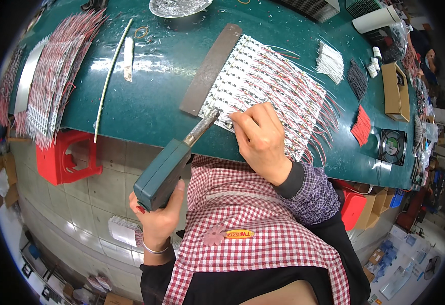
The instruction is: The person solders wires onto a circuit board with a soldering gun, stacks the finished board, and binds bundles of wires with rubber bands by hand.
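Observation:
My left hand (162,217) is wrapped round the handle of a dark green soldering gun (162,168). Its metal barrel points up and to the right, with the tip at the near left corner of a panel of small white circuit boards (231,84). Rows of red and white wires trail from the boards toward the right. Just right of the tip, my right hand (261,138) is closed in a pinch above the panel's near edge; what lies between thumb and forefinger is too small to make out. A flat brown bar (209,73) lies along the panel's left edge.
Stacked wired panels (62,66) hang over the table's left edge above a red stool (57,162). A thin pale rod (111,84) lies nearer. At right are white (330,62), black (357,80) and red bundles (361,127), a small fan (392,146) and a cardboard box (393,96).

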The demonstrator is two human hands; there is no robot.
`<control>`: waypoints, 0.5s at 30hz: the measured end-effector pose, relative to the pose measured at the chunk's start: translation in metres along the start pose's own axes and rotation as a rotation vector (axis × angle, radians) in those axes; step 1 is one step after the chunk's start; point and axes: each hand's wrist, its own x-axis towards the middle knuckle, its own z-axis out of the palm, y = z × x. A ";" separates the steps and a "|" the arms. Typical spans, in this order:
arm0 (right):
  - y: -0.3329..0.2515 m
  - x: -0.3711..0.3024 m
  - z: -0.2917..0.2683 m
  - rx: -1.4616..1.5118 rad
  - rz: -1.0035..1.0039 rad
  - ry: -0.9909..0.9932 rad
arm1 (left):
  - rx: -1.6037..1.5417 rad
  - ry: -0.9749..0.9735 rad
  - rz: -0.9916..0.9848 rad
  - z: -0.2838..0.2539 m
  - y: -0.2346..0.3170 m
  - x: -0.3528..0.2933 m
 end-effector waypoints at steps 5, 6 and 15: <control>-0.001 0.001 0.001 0.003 -0.001 -0.013 | -0.003 -0.013 0.012 0.001 -0.001 -0.001; -0.001 0.001 0.000 0.002 -0.001 -0.015 | -0.011 -0.009 0.026 0.001 -0.002 0.000; -0.002 -0.001 0.002 -0.016 -0.001 -0.002 | 0.023 -0.001 0.008 0.001 -0.005 -0.004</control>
